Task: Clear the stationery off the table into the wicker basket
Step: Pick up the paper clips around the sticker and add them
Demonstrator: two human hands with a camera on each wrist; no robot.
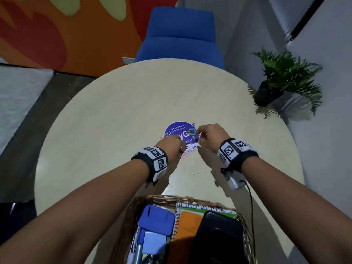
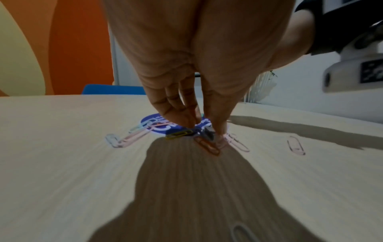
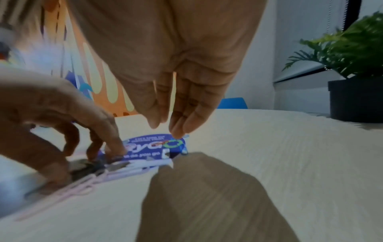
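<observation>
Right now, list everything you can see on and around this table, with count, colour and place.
Paper clips: several, pastel, yellow and orange, scattered round the sticker.
Sticker: one, purple, round, table centre.
Table: one, pale wood, round.
Wicker basket: one, brown, near edge.
Basket contents: spiral notebook with orange cover, blue items, black item.
Chair: one, blue, far side.
Potted plant: one, green, black pot, right.
Left hand: fingertips down on clips.
Right hand: fingers straight, above sticker's edge.
</observation>
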